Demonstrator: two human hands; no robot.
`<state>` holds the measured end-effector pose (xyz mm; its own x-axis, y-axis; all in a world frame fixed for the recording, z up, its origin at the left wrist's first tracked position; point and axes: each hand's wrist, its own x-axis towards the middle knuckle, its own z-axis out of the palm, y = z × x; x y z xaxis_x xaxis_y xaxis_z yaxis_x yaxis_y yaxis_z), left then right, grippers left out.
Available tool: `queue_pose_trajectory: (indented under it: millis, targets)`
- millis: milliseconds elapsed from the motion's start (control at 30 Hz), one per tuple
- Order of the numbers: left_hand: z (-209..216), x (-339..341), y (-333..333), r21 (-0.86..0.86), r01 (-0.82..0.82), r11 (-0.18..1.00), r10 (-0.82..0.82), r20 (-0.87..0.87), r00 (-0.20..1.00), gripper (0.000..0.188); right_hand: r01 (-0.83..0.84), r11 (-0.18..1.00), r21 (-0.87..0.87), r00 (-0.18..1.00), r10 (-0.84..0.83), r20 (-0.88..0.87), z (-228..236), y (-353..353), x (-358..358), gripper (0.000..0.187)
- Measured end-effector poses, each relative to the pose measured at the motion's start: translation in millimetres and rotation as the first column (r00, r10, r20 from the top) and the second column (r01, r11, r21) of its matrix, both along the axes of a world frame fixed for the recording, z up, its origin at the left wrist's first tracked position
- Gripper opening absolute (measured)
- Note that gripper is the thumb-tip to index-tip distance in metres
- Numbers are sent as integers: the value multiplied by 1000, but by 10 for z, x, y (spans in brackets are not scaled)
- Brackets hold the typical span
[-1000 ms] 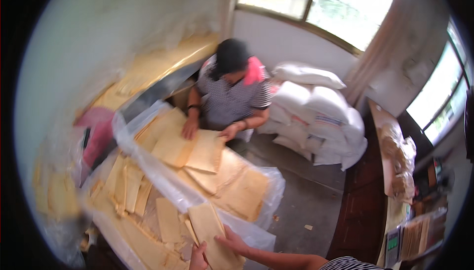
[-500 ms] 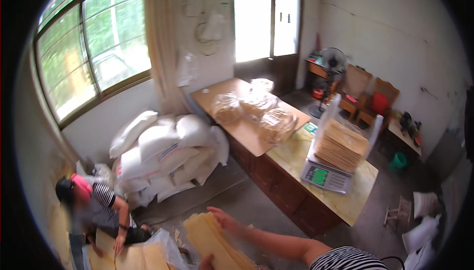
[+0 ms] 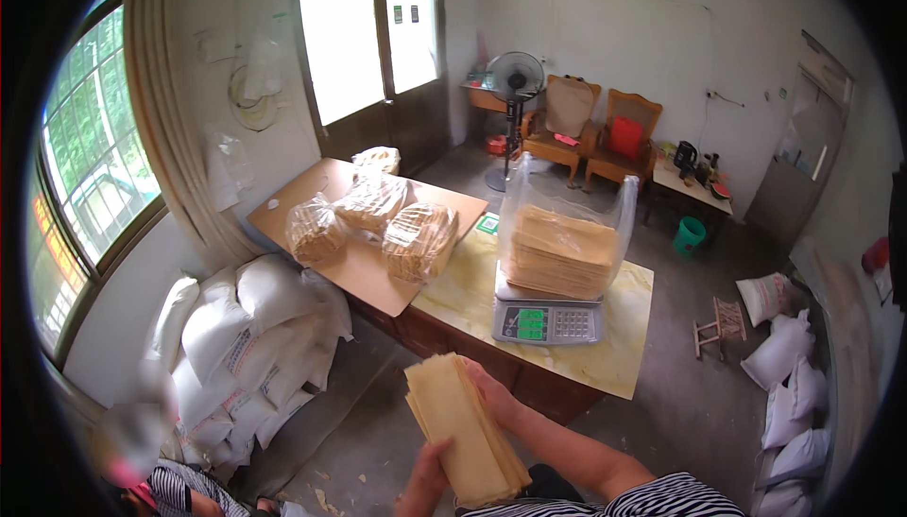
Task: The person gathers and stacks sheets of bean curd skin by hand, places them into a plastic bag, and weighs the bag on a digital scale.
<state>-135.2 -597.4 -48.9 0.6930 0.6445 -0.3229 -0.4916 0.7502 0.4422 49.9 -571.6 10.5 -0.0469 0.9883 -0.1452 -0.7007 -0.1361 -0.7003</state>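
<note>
A thick stack of thin, pale yellow sheets is held low in front of me, tilted, its far end toward the table. My left hand grips its left side near the lower end, the thumb lying over the top sheet. On the upper right edge my right hand is closed, its fingers partly hidden behind the sheets. Beyond them, a digital scale with a lit green display stands on the table. It carries an open clear plastic bag around a pile of similar sheets.
Several tied bags of tan sheets lie on the brown board at the table's left. White sacks are heaped at left, others along the right wall. A co-worker is at lower left; a fan and chairs stand behind.
My view has swung right, toward the table and scale. Both hands still hold the stack, now more in front of the scale. The co-worker has slid toward the lower left edge.
</note>
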Motion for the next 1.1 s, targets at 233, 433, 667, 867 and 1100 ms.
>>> queue_pose_trajectory:
  millis: [233,433,667,867,1100]
  targets:
    - [610,1043,666,308,-137,941,158,-42,987,43,7,998,59,621,-51,782,205,-133,864,58]
    - [1280,2523,1017,510,-198,837,275,-79,958,35,132,972,196,304,-228,925,1061,197,2226,63]
    - [1451,3940,1399,426,-130,895,119,52,991,31,-202,970,133,-76,-151,986,2086,955,3816,66]
    - [955,4412,1690,390,54,919,31,-209,977,30,-322,947,18,-69,-43,997,1285,1725,4612,54]
    - [760,4084,1804,339,96,936,23,-331,943,26,-229,969,95,-371,-178,912,876,1891,4629,47]
